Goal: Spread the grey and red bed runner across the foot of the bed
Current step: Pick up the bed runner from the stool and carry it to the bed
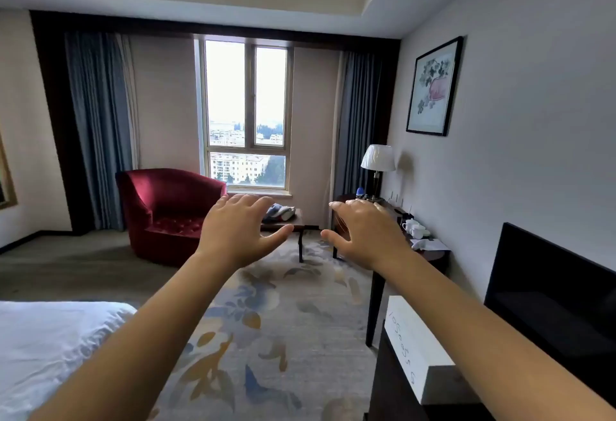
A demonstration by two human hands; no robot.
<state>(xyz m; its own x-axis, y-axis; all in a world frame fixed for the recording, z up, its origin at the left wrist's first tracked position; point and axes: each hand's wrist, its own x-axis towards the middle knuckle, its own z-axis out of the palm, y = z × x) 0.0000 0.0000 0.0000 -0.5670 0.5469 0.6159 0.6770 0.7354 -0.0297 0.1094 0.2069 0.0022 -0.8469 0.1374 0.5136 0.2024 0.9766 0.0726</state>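
Both my arms stretch out in front of me at chest height. My left hand [238,227] and my right hand [361,230] hover palm down with fingers spread, holding nothing. Beyond them, a folded grey and red cloth [279,212] lies on a small dark table [286,225] by the window; it may be the bed runner. A corner of the bed [50,347] with white linen shows at the lower left, well below and left of my hands.
A red armchair [166,214] stands left of the small table. Along the right wall are a dark desk [426,254] with cups and a lamp [377,160], a black TV [550,297] and a white box [420,347]. Patterned carpet [283,320] lies between bed and desk.
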